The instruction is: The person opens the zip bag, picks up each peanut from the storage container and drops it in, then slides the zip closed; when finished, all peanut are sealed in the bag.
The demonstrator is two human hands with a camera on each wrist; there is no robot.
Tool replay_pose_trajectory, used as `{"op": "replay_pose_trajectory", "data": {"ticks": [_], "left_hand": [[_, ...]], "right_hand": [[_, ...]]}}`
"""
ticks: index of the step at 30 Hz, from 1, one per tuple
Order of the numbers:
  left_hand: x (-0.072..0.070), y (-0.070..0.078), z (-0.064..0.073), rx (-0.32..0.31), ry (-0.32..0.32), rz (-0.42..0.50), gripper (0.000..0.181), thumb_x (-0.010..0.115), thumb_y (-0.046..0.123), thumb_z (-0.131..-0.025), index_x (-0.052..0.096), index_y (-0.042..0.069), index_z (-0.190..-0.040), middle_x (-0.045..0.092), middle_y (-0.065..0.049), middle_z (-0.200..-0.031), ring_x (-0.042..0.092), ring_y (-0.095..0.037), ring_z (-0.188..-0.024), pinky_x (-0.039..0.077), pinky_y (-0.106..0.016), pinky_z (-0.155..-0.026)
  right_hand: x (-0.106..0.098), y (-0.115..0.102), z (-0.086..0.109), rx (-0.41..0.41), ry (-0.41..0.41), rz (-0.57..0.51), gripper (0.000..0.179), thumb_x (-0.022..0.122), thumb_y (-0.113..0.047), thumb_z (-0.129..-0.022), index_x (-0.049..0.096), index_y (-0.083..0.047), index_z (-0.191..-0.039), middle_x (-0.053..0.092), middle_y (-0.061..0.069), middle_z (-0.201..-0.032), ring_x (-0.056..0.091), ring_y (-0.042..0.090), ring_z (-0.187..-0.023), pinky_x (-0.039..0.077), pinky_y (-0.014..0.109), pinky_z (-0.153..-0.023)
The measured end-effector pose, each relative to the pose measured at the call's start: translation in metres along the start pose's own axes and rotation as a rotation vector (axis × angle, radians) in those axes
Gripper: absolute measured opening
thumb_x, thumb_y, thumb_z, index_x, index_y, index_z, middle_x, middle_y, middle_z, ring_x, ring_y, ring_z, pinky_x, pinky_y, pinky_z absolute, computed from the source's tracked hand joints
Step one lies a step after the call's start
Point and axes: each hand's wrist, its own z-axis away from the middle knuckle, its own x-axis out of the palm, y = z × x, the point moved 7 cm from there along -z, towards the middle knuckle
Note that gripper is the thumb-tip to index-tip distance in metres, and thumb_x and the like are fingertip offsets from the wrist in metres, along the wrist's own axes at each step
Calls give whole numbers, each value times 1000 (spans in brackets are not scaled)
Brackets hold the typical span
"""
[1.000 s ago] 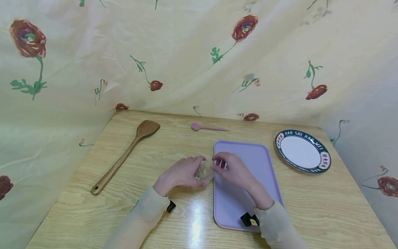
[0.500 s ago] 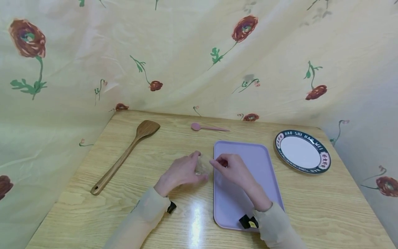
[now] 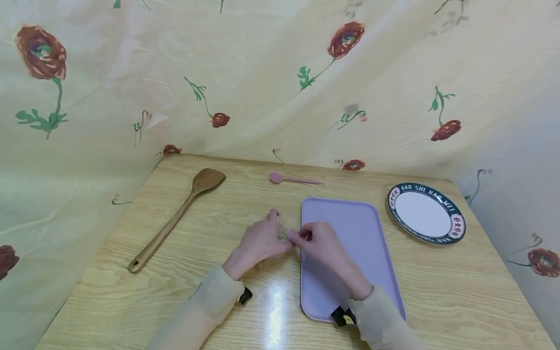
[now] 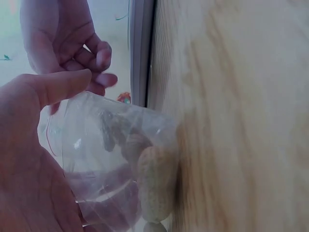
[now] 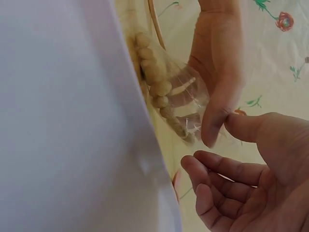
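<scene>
A clear plastic bag [image 3: 286, 222] of unshelled peanuts stands on the table just left of the purple tray [image 3: 339, 214]. My left hand [image 3: 264, 238] grips the bag from its left side, thumb near the top edge and fingers behind the film. Through the film in the left wrist view, a peanut [image 4: 157, 183] shows low down by the tabletop. My right hand [image 3: 321, 243] is at the bag's top, over the tray's left edge. In the right wrist view its thumb tip meets the left thumb, while its other fingers [image 5: 212, 166] curl loosely, apart from that thumb.
A wooden spatula [image 3: 175, 218] lies at the left of the table. A small pink spoon [image 3: 295, 179] lies behind the bag. An oval plate with a dark patterned rim [image 3: 457, 226] sits right of the tray. Floral cloth [image 3: 262, 73] hangs behind.
My right hand has moved a little left and down, its thumb now overlapping the bag. The left hand has turned upward around the bag, its fingertips higher.
</scene>
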Motion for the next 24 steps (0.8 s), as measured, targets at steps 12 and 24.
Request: {"op": "replay_pose_trajectory", "data": {"ticks": [12,24], "left_hand": [[3,-3,0,-10,-56,94,97,71,66,-78,39,-1,-141,66,-17,-115,58,-16,-60,49,-33,-56],[-11,-21,-7,4,-171,344,84,78,48,-83,38,-1,-137,58,-19,-118,60,-28,-100,51,-44,-87]], "right_hand": [[0,-3,-2,-37,26,-31,20,75,-24,-91,76,-9,-78,65,-6,-64,56,8,-56,44,25,-51],[1,-2,-4,-34,16,-37,14,72,-17,-93,78,-5,-89,70,-1,-74,57,8,-60,46,25,-54]]}}
